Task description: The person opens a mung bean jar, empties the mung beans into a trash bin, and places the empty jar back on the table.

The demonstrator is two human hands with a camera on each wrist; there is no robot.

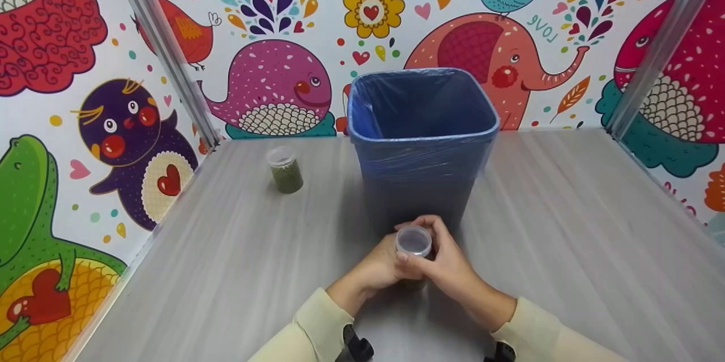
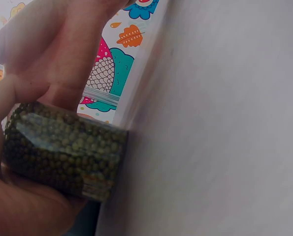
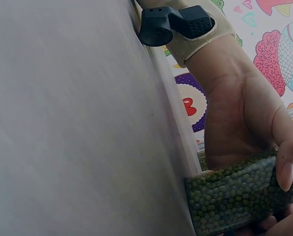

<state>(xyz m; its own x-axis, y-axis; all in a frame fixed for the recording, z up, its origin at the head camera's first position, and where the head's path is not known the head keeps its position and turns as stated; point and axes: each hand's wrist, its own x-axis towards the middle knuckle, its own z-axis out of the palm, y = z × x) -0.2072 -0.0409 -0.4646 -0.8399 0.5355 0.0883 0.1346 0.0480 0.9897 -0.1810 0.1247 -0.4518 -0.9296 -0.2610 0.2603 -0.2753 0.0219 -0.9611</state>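
Observation:
A clear jar of small green beans point(image 3: 235, 194) stands upright on the table between my two hands. From above, in the head view, its pale round top point(image 1: 413, 241) shows. My left hand point(image 1: 382, 265) wraps the jar's body from the left. Around the upper part of the jar, my right hand point(image 1: 450, 260) curls its fingers, with the thumb at the near side of the rim. In the left wrist view, beans fill the visible body of the jar point(image 2: 65, 150). Parts of both hands' fingers are hidden behind the jar or each other.
Just beyond my hands stands a tall blue bin point(image 1: 422, 164) lined with a clear plastic bag. A second jar of green beans point(image 1: 287, 172), with a pale top, is on the grey table point(image 1: 226, 271) to the bin's left. Cartoon-printed walls point(image 1: 317, 11) enclose the table's back and sides.

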